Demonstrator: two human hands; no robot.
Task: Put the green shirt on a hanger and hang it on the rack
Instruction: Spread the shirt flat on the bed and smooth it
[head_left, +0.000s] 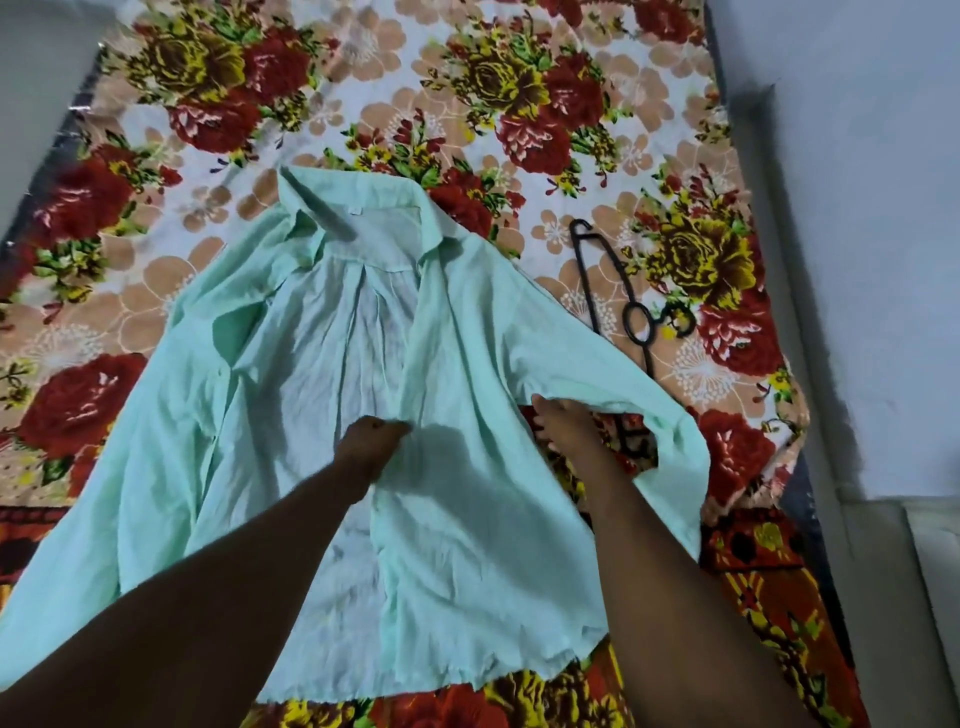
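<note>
The mint-green shirt (322, 364) lies spread open on the bed, collar at the far end, inside facing up. My left hand (371, 439) pinches the inner edge of the shirt's right front panel near its middle. My right hand (563, 421) grips the fabric where the right sleeve meets the body and lifts it slightly off the bed. A black hanger (613, 291) lies on the bed to the right of the shirt, its hook toward the right edge, untouched. No rack is in view.
A floral bedsheet (467, 93) in red, yellow and beige covers the bed. A pale wall (872, 208) runs close along the right side. A red patterned cloth (769, 571) lies at the bed's near right corner.
</note>
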